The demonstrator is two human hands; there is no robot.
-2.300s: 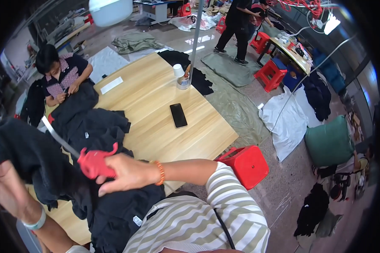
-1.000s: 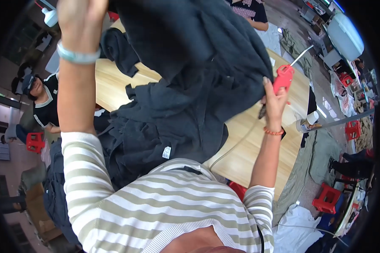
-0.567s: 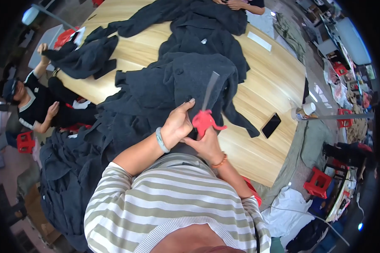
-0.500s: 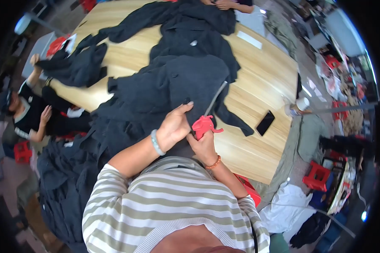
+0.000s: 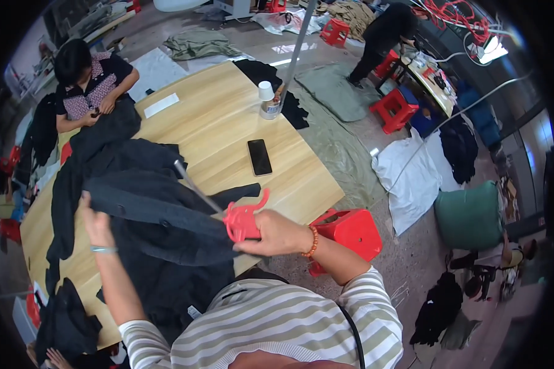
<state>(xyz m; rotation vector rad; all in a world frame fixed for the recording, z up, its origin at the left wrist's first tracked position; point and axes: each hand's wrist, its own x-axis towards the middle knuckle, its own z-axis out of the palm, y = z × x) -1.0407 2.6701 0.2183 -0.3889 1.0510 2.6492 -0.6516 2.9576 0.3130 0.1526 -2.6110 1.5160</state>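
A dark button-front garment (image 5: pixel 166 224) stretches between my hands, a buttoned strip facing up. My left hand (image 5: pixel 98 227) grips its left end, fingers partly hidden by the cloth. My right hand (image 5: pixel 277 234) is closed around a red-handled tool (image 5: pixel 243 221) with a long narrow metal shaft pointing up and left over the cloth; its exact kind is unclear. The garment's right end meets my right thumb, and I cannot tell whether it is pinched there. More dark cloth lies under the stretched part, over the wooden table (image 5: pixel 218 92).
A phone (image 5: pixel 260 157) lies on the table, with a jar (image 5: pixel 269 109) under a white cup (image 5: pixel 265 90) beyond it. A white strip (image 5: pixel 161 105) lies farther left. A co-worker (image 5: pixel 95 86) handles dark cloth across the table. A red stool (image 5: pixel 351 230) stands at my right.
My view has turned to the right. My hands have moved apart, the left one outward, and the garment is now drawn out between them. The red-handled tool stays in my right hand.
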